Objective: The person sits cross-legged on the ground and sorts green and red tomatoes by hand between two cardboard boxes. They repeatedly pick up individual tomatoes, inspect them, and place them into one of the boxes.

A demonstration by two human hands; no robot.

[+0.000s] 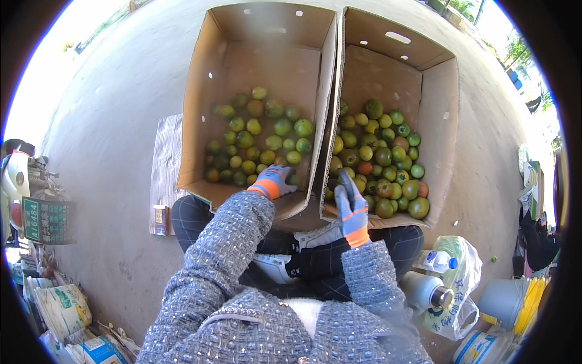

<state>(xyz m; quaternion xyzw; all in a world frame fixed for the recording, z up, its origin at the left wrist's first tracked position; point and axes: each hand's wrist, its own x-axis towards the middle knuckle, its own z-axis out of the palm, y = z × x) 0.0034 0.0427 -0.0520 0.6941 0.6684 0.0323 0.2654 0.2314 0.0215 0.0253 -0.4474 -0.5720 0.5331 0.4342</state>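
Observation:
Two open cardboard boxes stand side by side before me: the left box [273, 63] and the right box [439, 104]. Green and yellowish tomatoes [283, 127] lie loose in the left one. In the right one are more green tomatoes [383, 156], a few turning red. My left hand [273, 179], in a grey and orange work glove, reaches into the left box's near end. Its fingertips are beside a dark green tomato [294, 179]; their grip is partly hidden. My right hand [351, 209], gloved alike, is at the right box's near left corner, fingers extended, no tomato visible in it.
My crossed legs touch the boxes' near sides. A plastic bag [459, 282], a water bottle [436, 261] and a white flask [425, 290] are at my right. Flattened cardboard [166, 159] with a small box [160, 220] lies left. Buckets [63, 309] and a scooter [18, 182] stand farther left.

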